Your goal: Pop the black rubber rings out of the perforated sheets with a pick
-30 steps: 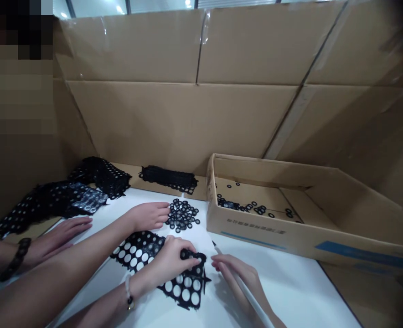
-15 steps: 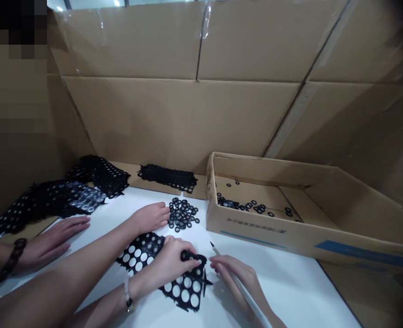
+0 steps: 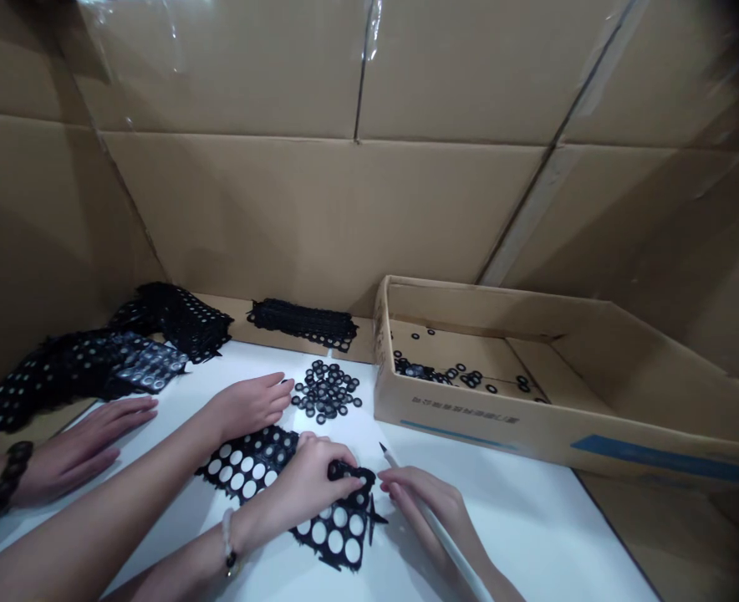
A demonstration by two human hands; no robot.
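Left grip [image 3: 303, 489] is open and presses flat on a black perforated sheet [image 3: 250, 461] on the white bench [image 3: 520, 535]; right grip [image 3: 416, 497] closes around a white pointed tool [image 3: 451, 543]. Black rings [image 3: 325, 391] are already out, in a pile and a cardboard box [image 3: 470, 426]; more sheets [image 3: 178, 322] remain behind.

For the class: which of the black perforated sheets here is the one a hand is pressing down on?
The black perforated sheet lying alone on the white table under the person's left hand; the other sheets sit in piles by the cardboard wall, untouched.
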